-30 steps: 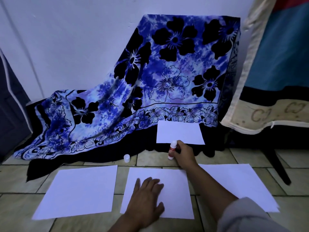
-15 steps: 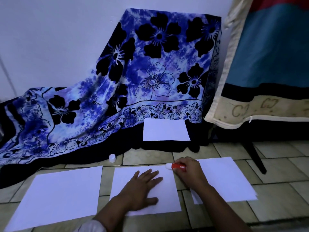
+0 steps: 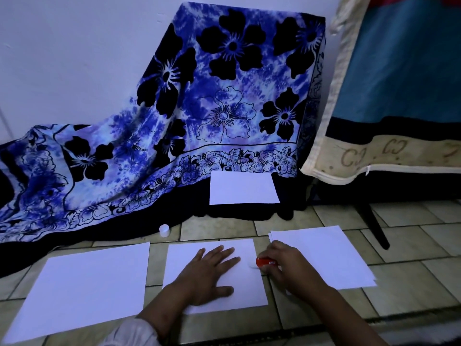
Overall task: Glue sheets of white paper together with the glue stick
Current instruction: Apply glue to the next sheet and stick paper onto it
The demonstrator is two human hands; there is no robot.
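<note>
White paper, four lots, on a tiled floor [image 3: 411,216].

Item: middle sheet [image 3: 239,290], flat on the tiles. The left hand [image 3: 209,278] lies on it, palm down, fingers spread, gripping nothing, only pinning it.

Item: glue stick [image 3: 265,261], red barrel, uncapped. A second ago it stood upright on the floor beyond the sheets with the right hand just taking hold of it; now it is tipped on its side at the right edge of the middle sheet, its tip at the paper, blurred. The right hand [image 3: 284,265] is closed around it.

Item: cap [image 3: 164,230], small and white, standing on the tiles near the cloth's hem, well apart from the stick.

Item: left sheet [image 3: 82,290], bare. Right pile [image 3: 324,258], more than one sheet by its offset edges, partly under the right wrist. Far sheet [image 3: 243,187], lying on the dark hem of the flowered blue cloth [image 3: 224,96].

Note: the move from floor to paper edge suggests gluing is starting along that right margin. No sheet appears joined yet; a neighbour would likely be pressed on afterwards.
</note>
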